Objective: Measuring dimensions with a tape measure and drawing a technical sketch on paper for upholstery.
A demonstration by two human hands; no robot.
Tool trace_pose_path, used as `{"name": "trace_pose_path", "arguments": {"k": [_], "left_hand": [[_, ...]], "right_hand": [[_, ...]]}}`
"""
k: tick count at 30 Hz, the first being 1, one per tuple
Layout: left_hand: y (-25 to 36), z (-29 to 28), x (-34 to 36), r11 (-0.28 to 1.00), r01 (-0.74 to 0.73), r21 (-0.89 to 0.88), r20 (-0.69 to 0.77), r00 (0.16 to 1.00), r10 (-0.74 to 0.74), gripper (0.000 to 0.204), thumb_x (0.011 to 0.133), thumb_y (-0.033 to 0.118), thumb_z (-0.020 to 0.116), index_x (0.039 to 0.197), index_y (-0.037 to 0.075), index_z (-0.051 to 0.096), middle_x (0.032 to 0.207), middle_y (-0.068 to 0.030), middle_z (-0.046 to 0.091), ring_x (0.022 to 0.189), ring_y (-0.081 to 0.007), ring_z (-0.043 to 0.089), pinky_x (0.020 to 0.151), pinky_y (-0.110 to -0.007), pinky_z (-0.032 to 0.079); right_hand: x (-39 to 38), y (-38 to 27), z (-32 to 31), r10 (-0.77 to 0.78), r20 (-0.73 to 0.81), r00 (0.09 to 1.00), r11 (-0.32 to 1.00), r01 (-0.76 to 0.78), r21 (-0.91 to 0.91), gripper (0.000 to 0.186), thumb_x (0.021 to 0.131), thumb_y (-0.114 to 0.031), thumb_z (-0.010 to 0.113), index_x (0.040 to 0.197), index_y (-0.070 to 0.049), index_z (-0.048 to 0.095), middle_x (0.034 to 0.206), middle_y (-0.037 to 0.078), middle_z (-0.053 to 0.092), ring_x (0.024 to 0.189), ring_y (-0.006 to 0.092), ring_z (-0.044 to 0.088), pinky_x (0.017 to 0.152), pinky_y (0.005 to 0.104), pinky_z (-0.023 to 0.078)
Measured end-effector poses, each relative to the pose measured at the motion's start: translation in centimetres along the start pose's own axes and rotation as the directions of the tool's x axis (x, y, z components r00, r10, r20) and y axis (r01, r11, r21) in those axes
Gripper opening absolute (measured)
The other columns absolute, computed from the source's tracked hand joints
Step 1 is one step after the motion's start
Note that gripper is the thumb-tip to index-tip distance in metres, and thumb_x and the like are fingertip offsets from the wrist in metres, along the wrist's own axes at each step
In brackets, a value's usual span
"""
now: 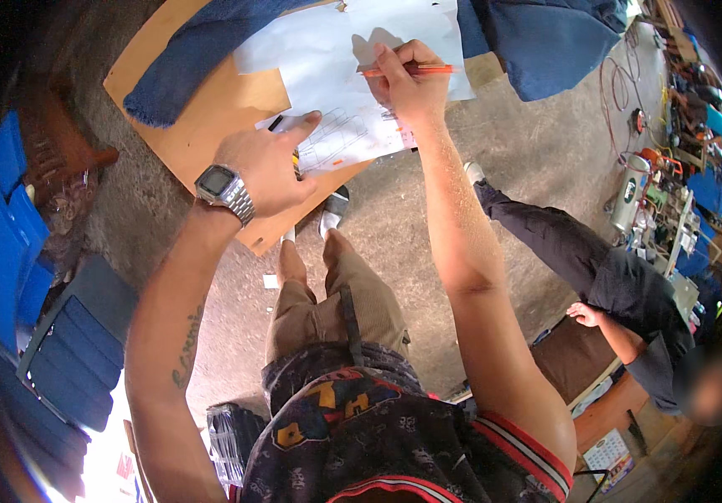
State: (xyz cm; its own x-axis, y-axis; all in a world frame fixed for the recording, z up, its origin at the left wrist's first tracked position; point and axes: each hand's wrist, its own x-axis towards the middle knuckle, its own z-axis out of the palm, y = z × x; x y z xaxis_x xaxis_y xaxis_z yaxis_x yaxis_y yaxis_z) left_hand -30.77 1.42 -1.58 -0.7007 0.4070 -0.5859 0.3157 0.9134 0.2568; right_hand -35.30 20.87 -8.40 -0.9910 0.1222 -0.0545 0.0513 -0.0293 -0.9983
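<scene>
A dark blue length of fabric [202, 63] lies across the upper left of a tan wooden table [248, 105]. Next, the left hand [264, 168], with a silver metal-banded digital watch [225, 186] at its wrist, rests at the lower left edge of a large white paper sheet [319, 63]; its thumb and index finger are spread wide apart. Beside them shows a narrow black-and-yellow object [297, 163], partly hidden; whether the concealed fingers grip it cannot be told. The sheet lies flat on the table and should prove light, flexible and easily creased, best pressed flat near an edge. Farther right, above the sheet, the right hand [415, 88] pinches a slender orange pen [430, 70] between closed fingers, its tip pointing left. The pen is presumably light, stiff and smooth, best held close to the tip. A second dark blue fabric [558, 50] borders the sheet at right. Of markings, from left to right: script is tattooed on the left forearm, thin-lined drawing with small orange and pink marks covers the sheet's lower part, and a printed calendar-like sheet [608, 453] lies at lower right.
</scene>
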Motion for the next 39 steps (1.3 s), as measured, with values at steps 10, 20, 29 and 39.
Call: {"name": "trace_pose_path", "arguments": {"k": [10, 20, 29, 39], "left_hand": [[0.7, -1.6, 0.2, 0.998, 0.065, -0.008, 0.178, 0.982, -0.063, 0.074, 0.066, 0.037, 0.060, 0.135, 0.026, 0.034, 0.108, -0.0229, 0.054, 0.081, -0.0355, 0.060, 0.071, -0.042, 0.050], [0.6, -1.0, 0.0, 1.000, 0.021, -0.002, 0.043, 0.999, -0.021, 0.072, 0.067, 0.036, 0.060, 0.134, 0.026, 0.035, 0.092, -0.0247, 0.058, 0.077, -0.0356, 0.060, 0.070, -0.042, 0.050], [0.7, -1.3, 0.0, 0.999, 0.039, 0.006, 0.037, 0.999, -0.039, 0.067, 0.067, 0.033, 0.057, 0.131, 0.022, 0.041, 0.083, -0.0197, 0.062, 0.073, -0.0335, 0.062, 0.067, -0.042, 0.051], [0.4, -0.7, 0.2, 0.999, 0.012, -0.032, 0.005, 1.000, -0.011, 0.071, 0.067, 0.034, 0.059, 0.133, 0.024, 0.037, 0.077, -0.0199, 0.061, 0.070, -0.0355, 0.061, 0.066, -0.043, 0.051]], "right_hand": [[0.6, -1.0, -2.2, 0.003, 0.054, 0.999, 0.998, -0.007, 0.069, 0.025, 0.085, -0.014, 0.061, 0.065, -0.002, 0.051, 0.059, 0.008, 0.060, 0.048, 0.0086, 0.055, 0.041, 0.0214, 0.042], [1.3, -1.0, -2.4, -0.071, 0.019, 0.997, 0.990, 0.068, 0.127, 0.029, 0.084, -0.014, 0.062, 0.062, -0.005, 0.045, 0.056, 0.008, 0.059, 0.040, 0.0060, 0.047, 0.033, 0.0192, 0.032], [1.3, -0.7, -2.5, -0.027, -0.013, 1.000, 0.995, 0.028, 0.094, 0.030, 0.081, -0.015, 0.065, 0.061, -0.004, 0.046, 0.054, 0.008, 0.058, 0.042, 0.0053, 0.049, 0.033, 0.0183, 0.033], [0.5, -0.1, -0.8, 0.086, 0.146, 0.986, 0.996, -0.086, -0.002, 0.027, 0.079, -0.010, 0.066, 0.059, -0.004, 0.050, 0.057, 0.006, 0.061, 0.047, 0.0051, 0.052, 0.038, 0.0183, 0.038]]}}
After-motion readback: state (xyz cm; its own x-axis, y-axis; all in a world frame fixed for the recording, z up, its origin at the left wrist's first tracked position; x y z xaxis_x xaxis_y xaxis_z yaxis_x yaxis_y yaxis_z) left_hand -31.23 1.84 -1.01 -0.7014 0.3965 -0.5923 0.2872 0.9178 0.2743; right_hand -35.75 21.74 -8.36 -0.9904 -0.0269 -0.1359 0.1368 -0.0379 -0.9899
